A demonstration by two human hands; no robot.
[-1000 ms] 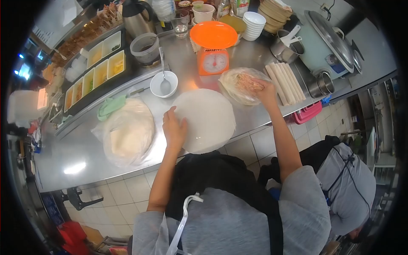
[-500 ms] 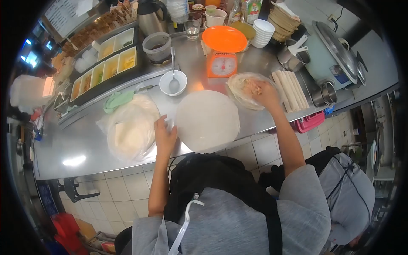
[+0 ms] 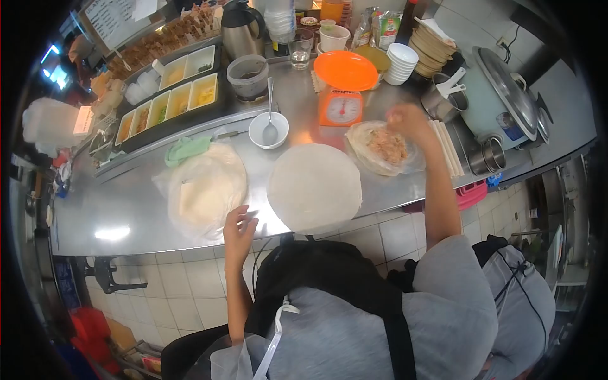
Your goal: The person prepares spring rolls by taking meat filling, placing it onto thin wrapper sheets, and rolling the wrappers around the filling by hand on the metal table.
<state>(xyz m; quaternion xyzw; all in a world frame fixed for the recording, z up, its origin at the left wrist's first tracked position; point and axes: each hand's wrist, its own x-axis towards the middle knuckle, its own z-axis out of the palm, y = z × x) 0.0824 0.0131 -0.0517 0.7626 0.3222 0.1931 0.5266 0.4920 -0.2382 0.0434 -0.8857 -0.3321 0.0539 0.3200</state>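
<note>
A round white wrapper sheet lies flat on the steel counter. Left of it my left hand hovers at the counter's front edge, fingers loosely apart and holding nothing. Shredded pinkish filling sits in an open clear plastic bag to the right of the sheet. Just above the bag's far right side is my right hand, slightly blurred, its fingers curled together; what they hold, if anything, I cannot make out. Several long white rolls lie partly behind my right wrist.
An orange scale stands behind the sheet, beside a white bowl with a spoon. More wrappers in a plastic bag lie at left. Topping trays line the back left; a large lidded pot stands right. A person in grey is close by.
My right hand has risen out of the filling and moved up and right, uncovering it. My left hand has drawn slightly back from the sheet. The whole view has shifted a little.
</note>
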